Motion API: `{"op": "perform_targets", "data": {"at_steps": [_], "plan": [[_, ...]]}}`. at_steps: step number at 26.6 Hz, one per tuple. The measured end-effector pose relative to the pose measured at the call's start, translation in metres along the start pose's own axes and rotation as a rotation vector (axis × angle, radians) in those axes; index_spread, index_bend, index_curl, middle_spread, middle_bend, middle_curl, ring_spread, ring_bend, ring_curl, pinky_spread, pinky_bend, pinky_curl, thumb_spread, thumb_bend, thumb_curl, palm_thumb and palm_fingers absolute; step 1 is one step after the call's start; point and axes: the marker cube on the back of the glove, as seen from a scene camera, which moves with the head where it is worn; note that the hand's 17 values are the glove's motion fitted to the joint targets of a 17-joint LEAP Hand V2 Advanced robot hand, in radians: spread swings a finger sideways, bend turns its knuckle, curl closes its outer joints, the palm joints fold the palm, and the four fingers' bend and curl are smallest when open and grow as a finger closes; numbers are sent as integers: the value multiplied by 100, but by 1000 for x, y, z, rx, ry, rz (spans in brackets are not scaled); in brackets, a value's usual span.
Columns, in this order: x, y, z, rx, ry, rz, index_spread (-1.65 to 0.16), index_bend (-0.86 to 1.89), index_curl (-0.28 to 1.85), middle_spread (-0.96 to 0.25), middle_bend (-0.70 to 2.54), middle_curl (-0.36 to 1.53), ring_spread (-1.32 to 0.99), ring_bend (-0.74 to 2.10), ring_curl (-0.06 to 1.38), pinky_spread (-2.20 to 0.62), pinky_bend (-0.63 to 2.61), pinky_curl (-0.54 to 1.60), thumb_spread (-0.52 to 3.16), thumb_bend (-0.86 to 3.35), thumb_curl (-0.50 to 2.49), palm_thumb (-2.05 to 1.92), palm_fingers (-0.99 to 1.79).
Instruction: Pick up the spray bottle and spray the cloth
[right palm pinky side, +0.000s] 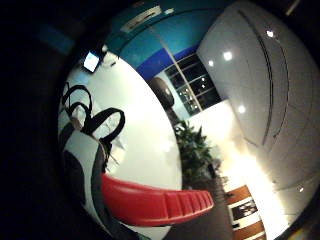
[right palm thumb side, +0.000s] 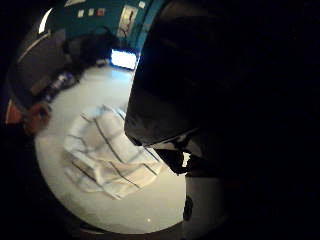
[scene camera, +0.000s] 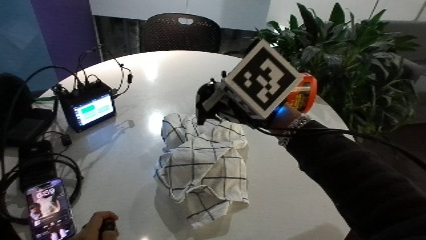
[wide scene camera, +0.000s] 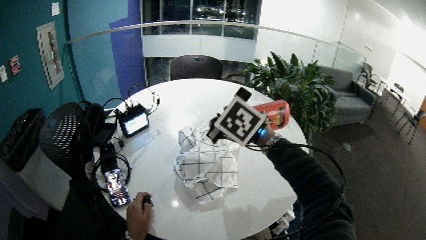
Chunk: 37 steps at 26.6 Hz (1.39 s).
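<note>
Red-triggered spray bottle (scene camera: 301, 96) raised in the gloved right hand (scene camera: 219, 100), grip curled round it, above the checked cloth (scene camera: 203, 167) crumpled on the white tabletop (scene camera: 160, 70). Risk: a nozzle aimed off the cloth would wet the nearby phone (scene camera: 46, 207) and monitor (scene camera: 86, 110).

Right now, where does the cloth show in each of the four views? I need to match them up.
Outside view: cloth lies crumpled mid-table, just below the raised right hand.
Wide outside view: cloth at the table's centre, under that hand.
Thumb side palm view: cloth spread on the table beside the dark bottle.
Little finger side palm view: no cloth clearly in it.
Shared landmark: the white round table.
</note>
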Motion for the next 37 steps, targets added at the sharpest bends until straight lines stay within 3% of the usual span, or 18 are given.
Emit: {"op": "perform_targets", "data": {"at_steps": [15, 23, 30, 37], "plan": [[-27, -67, -53, 342, -921, 547, -30, 19, 57, -22, 57, 51, -19, 75, 47, -31, 61, 44, 65, -3, 73, 87, 138], [-70, -82, -43, 399, -1347, 749, -30, 18, 56, -22, 57, 52, -18, 76, 47, -30, 62, 44, 67, -2, 73, 87, 138], [-116, -80, -17, 415, -1379, 762, -29, 17, 56, -21, 58, 52, -17, 76, 47, -29, 62, 45, 71, -2, 73, 88, 137], [-120, -69, -4, 422, -1378, 794, -29, 17, 55, -21, 57, 52, -16, 77, 47, -29, 63, 45, 74, -2, 72, 88, 137]]}}
